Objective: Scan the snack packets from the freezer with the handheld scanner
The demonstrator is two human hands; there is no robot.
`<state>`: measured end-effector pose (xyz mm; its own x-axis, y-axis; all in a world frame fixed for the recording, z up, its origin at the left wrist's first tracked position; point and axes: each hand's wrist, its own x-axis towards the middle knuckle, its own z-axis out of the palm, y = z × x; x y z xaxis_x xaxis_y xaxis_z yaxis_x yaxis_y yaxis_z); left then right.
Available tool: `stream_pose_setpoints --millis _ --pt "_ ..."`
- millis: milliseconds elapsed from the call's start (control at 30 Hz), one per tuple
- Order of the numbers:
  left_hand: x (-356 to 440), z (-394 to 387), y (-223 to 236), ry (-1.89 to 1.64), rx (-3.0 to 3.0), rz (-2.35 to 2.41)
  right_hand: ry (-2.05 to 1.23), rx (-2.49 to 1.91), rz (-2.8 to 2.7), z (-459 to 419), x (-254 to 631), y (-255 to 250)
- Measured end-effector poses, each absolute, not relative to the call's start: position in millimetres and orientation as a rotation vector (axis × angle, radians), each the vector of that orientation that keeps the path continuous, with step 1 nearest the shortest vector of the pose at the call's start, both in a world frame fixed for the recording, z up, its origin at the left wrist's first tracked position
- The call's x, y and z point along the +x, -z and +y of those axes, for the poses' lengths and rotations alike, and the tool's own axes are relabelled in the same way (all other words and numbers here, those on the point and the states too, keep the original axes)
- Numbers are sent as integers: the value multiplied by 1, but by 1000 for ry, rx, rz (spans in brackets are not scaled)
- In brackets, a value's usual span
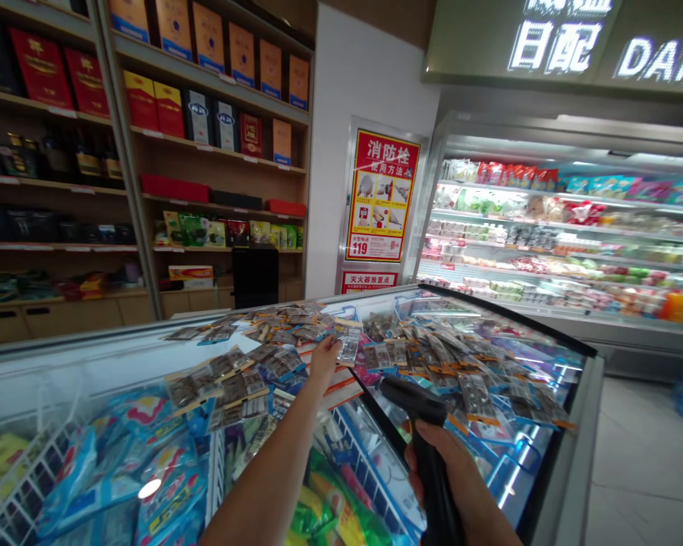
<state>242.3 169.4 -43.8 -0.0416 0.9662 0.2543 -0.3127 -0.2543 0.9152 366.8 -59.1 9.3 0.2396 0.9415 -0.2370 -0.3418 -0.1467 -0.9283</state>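
My right hand (441,462) is wrapped round the grip of a black handheld barcode scanner (414,400), whose head points forward and left. Stretched out ahead, my left hand (324,360) has its fingers closed on a small flat packet (348,345) with a pale label. Many similar packets lie loose in piles on the glass top of a chest freezer, one pile on the right (432,353) and another on the left (233,379). An orange-and-white card or packet (341,389) lies just below my left hand.
Through the freezer glass show white wire baskets (28,470) and blue bags (171,485). The freezer's dark-edged rim (589,379) runs along the right. Shelves of boxed goods (210,114) stand at the back left, a lit chiller (569,243) at the back right. Tiled floor (643,455) lies right.
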Motion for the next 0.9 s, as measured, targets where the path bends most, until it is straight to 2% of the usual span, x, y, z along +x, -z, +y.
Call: stream_pose_setpoints --millis 400,567,900 --pt "242 161 34 -1508 944 763 -1438 -1224 -601 -55 378 -27" --pt "246 162 33 -1536 1002 802 -1400 -1266 -686 -39 377 -40" --pt "247 172 37 -1445 964 805 -1408 -1237 -691 -58 379 -23"
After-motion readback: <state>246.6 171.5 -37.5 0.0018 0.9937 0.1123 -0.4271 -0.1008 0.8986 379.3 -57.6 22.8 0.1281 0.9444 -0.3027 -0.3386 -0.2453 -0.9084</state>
